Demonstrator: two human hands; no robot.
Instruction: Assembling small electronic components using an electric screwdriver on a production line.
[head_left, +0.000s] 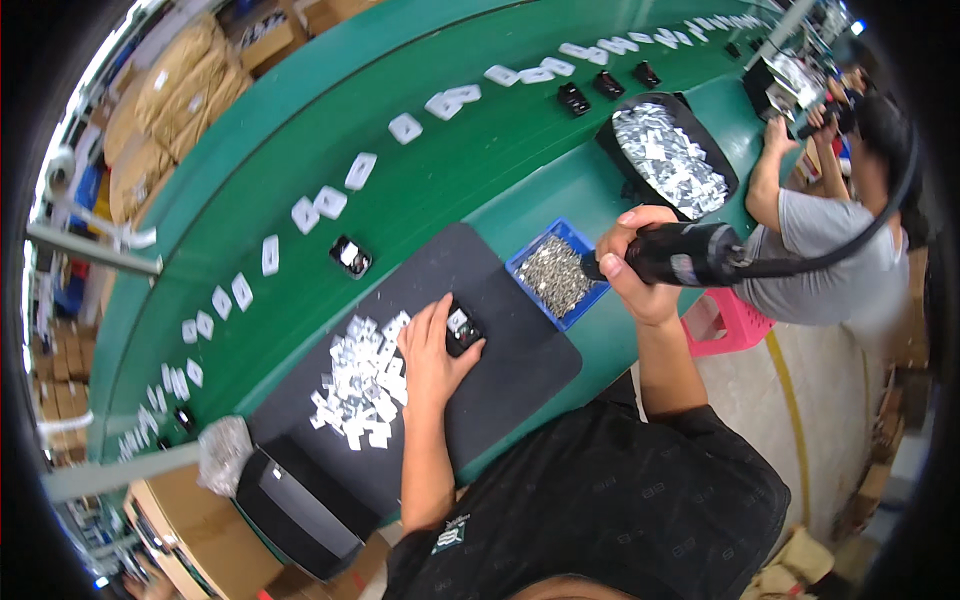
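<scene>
My left hand (430, 352) is closed round a small black housing (462, 330) with a pale piece on its face, which rests on the dark grey mat (520, 370). In my right hand (636, 262) is a black corded electric screwdriver (690, 254), held sideways with its tip over the blue tray (572, 322). Small metal screws (555, 276) fill that tray. Whether a screw sits on the tip is too small to tell. Beside my left hand lies a loose pile of white and silver plates (360, 380).
A green conveyor (450, 165) carries a line of pale plates and black housings, one housing (351, 257) just beyond the mat. A black bin (668, 155) of silver plates stands at the far right. An empty-looking black bin (300, 510) is at lower left. A co-worker (830, 240) works nearby.
</scene>
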